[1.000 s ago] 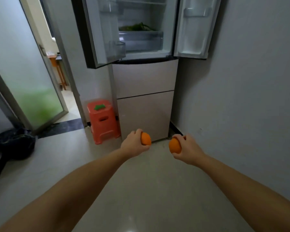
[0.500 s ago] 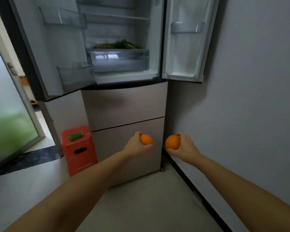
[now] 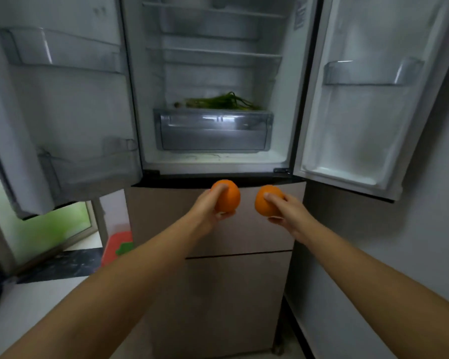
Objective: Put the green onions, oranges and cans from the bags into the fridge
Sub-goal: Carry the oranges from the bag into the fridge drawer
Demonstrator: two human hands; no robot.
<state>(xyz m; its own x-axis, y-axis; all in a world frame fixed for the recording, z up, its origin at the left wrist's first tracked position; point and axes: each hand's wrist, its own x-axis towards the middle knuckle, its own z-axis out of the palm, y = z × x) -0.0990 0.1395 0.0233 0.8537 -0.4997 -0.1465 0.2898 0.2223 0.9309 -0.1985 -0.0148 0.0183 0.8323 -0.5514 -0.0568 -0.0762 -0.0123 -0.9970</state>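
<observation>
The left hand (image 3: 208, 206) grips one orange (image 3: 228, 196) with thumb on top and fingers curled underneath, and the right hand (image 3: 287, 211) grips a second orange (image 3: 266, 202) the same way; the two fruits sit side by side, close but apart, in front of the top edge of the upper drawer panel, just below the open fridge (image 3: 213, 161). Oranges like these should handle easily: firm, round, light enough for one hand each, with a slightly dimpled skin that gives the fingers something to hold. They will roll once set down, so a flat shelf asks for a gentle release, while a bin or drawer would keep them put. A wrap around the widest part, as both hands have now, looks like the safest hold (a fingertip pinch on a ball this size could let it squirt out). The green onions (image 3: 218, 102) already lie inside, on the cover above the clear crisper drawer (image 3: 213, 132), and no cans are in view. Compared with half a second ago, the fridge fills far more of the frame and both doors spread wide to either side, the hands sit higher against the cabinet front, and the red stool (image 3: 116, 246) at lower left is now mostly hidden behind the left forearm.
</observation>
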